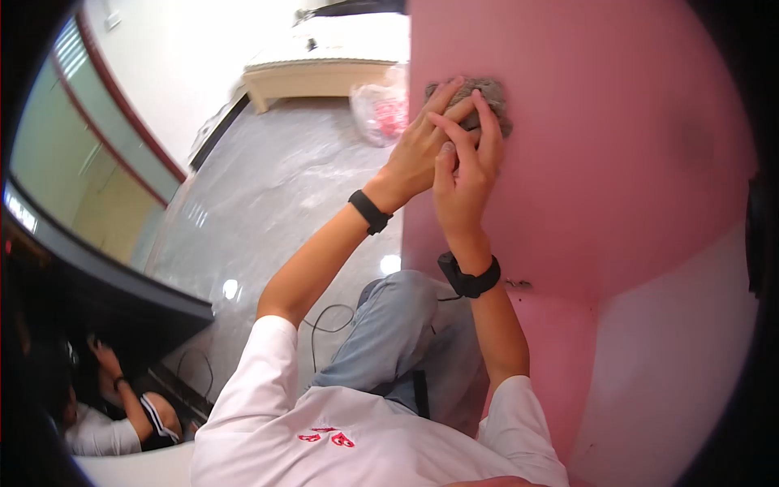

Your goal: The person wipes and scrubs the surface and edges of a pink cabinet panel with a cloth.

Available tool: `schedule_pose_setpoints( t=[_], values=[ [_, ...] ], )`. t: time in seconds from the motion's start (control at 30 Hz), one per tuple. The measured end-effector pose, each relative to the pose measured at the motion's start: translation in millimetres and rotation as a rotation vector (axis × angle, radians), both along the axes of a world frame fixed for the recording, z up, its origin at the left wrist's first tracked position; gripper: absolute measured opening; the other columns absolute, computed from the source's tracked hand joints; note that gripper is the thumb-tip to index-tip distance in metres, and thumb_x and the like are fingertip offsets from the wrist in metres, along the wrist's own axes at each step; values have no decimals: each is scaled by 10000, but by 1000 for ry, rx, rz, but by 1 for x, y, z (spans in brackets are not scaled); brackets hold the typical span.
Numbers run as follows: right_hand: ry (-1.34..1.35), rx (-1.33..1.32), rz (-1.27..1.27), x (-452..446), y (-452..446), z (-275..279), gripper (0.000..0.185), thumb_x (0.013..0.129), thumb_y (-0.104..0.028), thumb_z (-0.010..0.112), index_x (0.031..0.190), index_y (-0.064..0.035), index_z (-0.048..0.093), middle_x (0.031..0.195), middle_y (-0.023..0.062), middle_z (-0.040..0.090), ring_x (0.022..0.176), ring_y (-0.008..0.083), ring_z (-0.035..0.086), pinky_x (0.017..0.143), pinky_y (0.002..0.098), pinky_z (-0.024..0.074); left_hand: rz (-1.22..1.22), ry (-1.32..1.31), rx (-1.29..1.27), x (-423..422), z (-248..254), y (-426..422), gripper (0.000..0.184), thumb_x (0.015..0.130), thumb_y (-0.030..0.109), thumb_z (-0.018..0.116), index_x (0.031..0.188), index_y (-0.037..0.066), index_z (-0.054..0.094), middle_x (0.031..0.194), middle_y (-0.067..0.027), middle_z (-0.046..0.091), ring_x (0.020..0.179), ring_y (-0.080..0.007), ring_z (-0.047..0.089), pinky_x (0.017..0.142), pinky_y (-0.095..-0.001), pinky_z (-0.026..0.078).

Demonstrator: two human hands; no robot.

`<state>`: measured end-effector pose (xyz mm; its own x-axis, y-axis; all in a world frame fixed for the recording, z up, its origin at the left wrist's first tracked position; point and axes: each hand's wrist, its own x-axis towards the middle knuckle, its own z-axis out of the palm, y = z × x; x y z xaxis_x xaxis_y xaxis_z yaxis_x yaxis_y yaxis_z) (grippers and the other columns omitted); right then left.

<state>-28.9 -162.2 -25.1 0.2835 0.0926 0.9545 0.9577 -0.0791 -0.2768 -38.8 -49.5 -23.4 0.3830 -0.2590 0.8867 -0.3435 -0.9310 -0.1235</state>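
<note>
A crumpled grey-brown cloth (493,99) is against the pink panel (600,154), near its left edge. My left hand (418,154) reaches up to it and presses it to the panel with its fingers over the fabric. In front of the left hand is my right hand (471,166), its fingers stretched and apart, crossing the left fingers at the cloth. Whether the right fingertips touch the cloth itself I cannot tell. Part of the left fingers is hidden behind the right hand. Each wrist wears a black band.
A pale wooden bed frame (324,79) stands at the back, with a clear plastic bag (381,109) beside it. A thin black cable (315,341) runs over the grey floor (268,187). A small metal fitting (518,283) sits low on the panel. Another person (114,426) appears at lower left.
</note>
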Motion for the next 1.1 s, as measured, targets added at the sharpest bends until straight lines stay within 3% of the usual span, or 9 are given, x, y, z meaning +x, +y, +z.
schedule_pose_setpoints(
  t=[0.1,0.27,0.37,0.53,0.63,0.87,0.93,1.07,1.1],
  values=[
    [-47,-1,-51,20,-32,7,395,852,15,565,1167,-119,764,1483,179,520,1359,398,475,1148,511,363,-50,-91,-40,20,8,-37,319,898,210,676,1214,173,703,1505,-93,489,1472,-409,373,1190,-569,373],
    [-74,47,-152,34,-88,11,321,960,-56,535,1186,-101,758,1503,216,500,1370,406,475,1145,499,367,-242,-147,-50,47,21,-95,392,872,200,684,1242,70,686,1475,-91,527,1449,-409,399,1185,-577,371],
    [-11,149,-346,48,-124,9,305,1006,-96,503,1199,-78,738,1514,225,491,1393,388,464,1155,492,361,-441,-145,28,77,27,-142,334,877,197,670,1160,20,690,1482,-173,521,1470,-397,392,1193,-588,353],
    [254,469,-429,87,-177,-28,354,1044,-184,429,1277,-32,648,1553,198,438,1436,355,418,1176,492,343,-469,110,233,108,10,-208,411,913,177,593,1254,-46,647,1459,-157,567,1454,-321,429,1208,-462,388],
    [388,605,-370,87,-169,-51,387,1049,-225,405,1300,-17,613,1569,182,388,1448,348,393,1172,495,347,-501,105,237,113,-9,-196,411,915,174,588,1258,-42,647,1449,-151,575,1449,-314,435,1205,-448,392],
    [339,446,-415,42,-107,-40,372,1039,-221,427,1281,-13,618,1577,180,363,1438,352,391,1167,499,342,-534,87,186,84,-14,-141,381,893,180,624,1227,2,665,1424,-132,595,1426,-305,463,1191,-446,407],
    [291,368,-201,25,-87,-29,332,1024,-190,467,1236,-11,650,1542,199,418,1412,362,411,1147,496,358,-504,89,139,64,-1,-102,345,850,188,677,1163,46,695,1438,-97,592,1415,-317,482,1180,-463,420],
    [129,173,-46,7,-67,-13,273,992,-119,522,1190,-15,678,1457,192,520,1353,346,474,1115,474,390,-220,47,245,7,22,-21,205,808,167,715,998,91,722,1467,-38,574,1426,-312,481,1141,-465,460],
    [161,137,109,8,-71,-11,273,979,-92,536,1203,-25,678,1421,182,553,1326,338,502,1110,466,396,-109,74,346,-10,27,-9,169,813,147,712,975,99,718,1469,-34,572,1419,-308,486,1131,-464,468]
  ],
)
